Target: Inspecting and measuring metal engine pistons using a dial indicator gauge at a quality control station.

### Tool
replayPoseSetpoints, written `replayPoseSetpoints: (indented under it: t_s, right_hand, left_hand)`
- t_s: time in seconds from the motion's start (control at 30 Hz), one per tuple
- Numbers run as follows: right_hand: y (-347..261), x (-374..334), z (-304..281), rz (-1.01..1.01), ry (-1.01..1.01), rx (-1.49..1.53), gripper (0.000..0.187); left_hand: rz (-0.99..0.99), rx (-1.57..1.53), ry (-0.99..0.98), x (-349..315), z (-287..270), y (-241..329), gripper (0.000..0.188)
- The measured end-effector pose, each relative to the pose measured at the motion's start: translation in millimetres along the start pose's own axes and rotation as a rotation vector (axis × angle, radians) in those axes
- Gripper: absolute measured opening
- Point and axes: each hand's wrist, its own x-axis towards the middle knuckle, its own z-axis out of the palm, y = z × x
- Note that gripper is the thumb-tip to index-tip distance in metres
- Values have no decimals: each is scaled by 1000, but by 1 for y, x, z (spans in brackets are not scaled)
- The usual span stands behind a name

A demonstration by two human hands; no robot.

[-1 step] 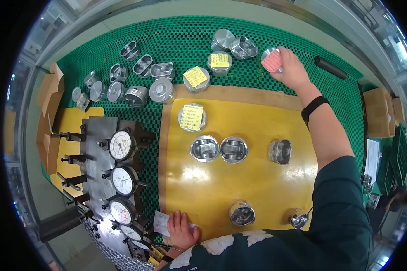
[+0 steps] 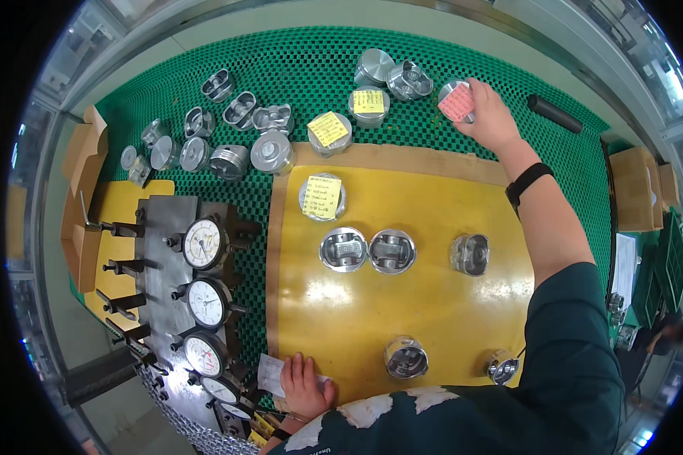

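At the far right of the bench, my right hand (image 2: 495,115) is closed on a round metal piston (image 2: 445,90) that has a pink handwritten note (image 2: 457,103) on its top. My left hand (image 2: 305,387) lies flat, fingers stretched, over a slip of paper (image 2: 272,374) by the near left edge of the yellow sheet (image 2: 448,311). Two pistons lie side by side mid-sheet, hollow ends up: a left one (image 2: 344,250) and a right one (image 2: 392,252). Just beyond them stands a piston with a yellow note (image 2: 322,199).
Dial gauges (image 2: 208,302) sit on a metal fixture (image 2: 159,296) at the left. Several more pistons (image 2: 272,152) stand on the green mesh mat (image 2: 296,53). A black cylinder (image 2: 554,114) lies far right, cardboard boxes (image 2: 634,189) beyond. A person (image 2: 653,345) shows at the right rim.
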Motion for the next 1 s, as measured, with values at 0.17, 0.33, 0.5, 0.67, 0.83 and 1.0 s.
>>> replayPoseSetpoints:
  t_s: [0.17, 0.33, 0.5, 0.67, 0.83, 1.0]
  right_hand:
    - [-3, -6, -9, -62, 63, 53, 78]
    - [0, -8, -8, -70, 89, 44, 79]
    - [0, -7, -9, -40, 69, 62, 79]
    - [-1, -6, -9, -8, 47, 104, 79]
    - [-2, -5, -10, 22, 25, 129, 80]
    - [-3, -5, -11, 49, 17, 154, 81]
  left_hand:
    - [2, 6, 8, 0, 2, -1, 64]
    - [-4, 12, -11, -2, 2, -2, 64]
    - [-7, 14, -21, -1, 2, -2, 64]
    - [-1, 11, -16, -2, 2, -3, 65]
    - [-1, 16, -18, 0, 0, -1, 64]
    - [-3, 27, -14, -1, 2, -1, 64]
